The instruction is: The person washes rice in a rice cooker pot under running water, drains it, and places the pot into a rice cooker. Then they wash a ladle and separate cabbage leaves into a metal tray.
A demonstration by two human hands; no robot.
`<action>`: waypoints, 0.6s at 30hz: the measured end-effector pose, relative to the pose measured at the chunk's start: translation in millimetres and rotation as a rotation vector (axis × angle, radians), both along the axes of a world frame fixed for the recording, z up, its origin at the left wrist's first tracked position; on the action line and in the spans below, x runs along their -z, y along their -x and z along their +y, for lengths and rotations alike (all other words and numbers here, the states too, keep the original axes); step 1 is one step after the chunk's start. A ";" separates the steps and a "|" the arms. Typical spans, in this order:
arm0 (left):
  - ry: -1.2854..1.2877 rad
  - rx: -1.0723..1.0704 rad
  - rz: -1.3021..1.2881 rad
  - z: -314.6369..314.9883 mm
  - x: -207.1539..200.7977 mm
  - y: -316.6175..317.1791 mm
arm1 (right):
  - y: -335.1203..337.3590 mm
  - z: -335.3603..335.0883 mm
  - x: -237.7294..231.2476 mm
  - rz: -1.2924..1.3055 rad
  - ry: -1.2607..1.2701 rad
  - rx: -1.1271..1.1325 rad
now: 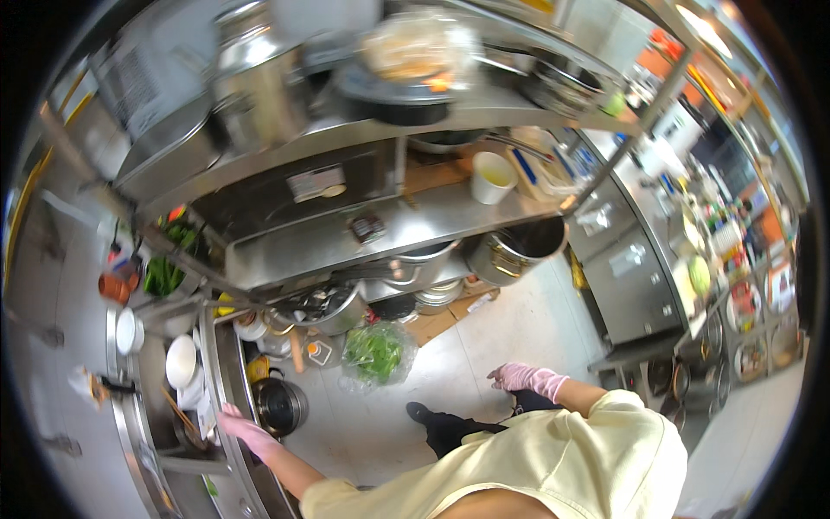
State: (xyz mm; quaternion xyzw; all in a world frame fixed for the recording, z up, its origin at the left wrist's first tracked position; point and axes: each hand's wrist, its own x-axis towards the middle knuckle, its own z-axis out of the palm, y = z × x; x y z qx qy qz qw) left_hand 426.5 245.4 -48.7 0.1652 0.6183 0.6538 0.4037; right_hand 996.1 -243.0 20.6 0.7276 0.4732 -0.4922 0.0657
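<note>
My left hand (pixel 245 430), in a pink glove, reaches to the near rim of a steel sink (pixel 207 346) at the left. Its fingers look stretched out, with nothing visible in them; whether they touch the rim is unclear. In the sink sit white bowls (pixel 181 361) and a pair of wooden chopsticks (pixel 175 406). Just right of that hand, a dark steel pot (pixel 281 405) stands on the floor. My right hand (pixel 525 377), also gloved in pink, hangs over the floor beside my body. Its fingers are partly extended and hold nothing visible.
Ahead lies a clear plastic bag of leafy greens (pixel 379 353) on the floor. Behind it are a pot of utensils (pixel 337 311) and a large stockpot (pixel 514 255) under a steel shelf (pixel 303 251). Steel cabinets (pixel 627 272) stand at the right.
</note>
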 end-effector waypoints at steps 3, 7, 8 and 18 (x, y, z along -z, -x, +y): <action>-0.272 0.450 0.153 -100.6 -4.8 -104.9 | -36.9 -49.5 2.0 -0.012 -0.008 0.173; 0.259 0.977 0.607 -256.2 31.8 -253.4 | -102.7 -154.5 13.4 -0.107 0.006 0.381; 0.464 1.350 1.087 -284.5 36.9 -283.5 | -118.4 -185.1 18.8 -0.069 -0.028 0.516; 0.804 1.950 0.567 -425.1 57.4 -584.2 | -248.3 -430.8 68.4 -0.212 -0.116 0.897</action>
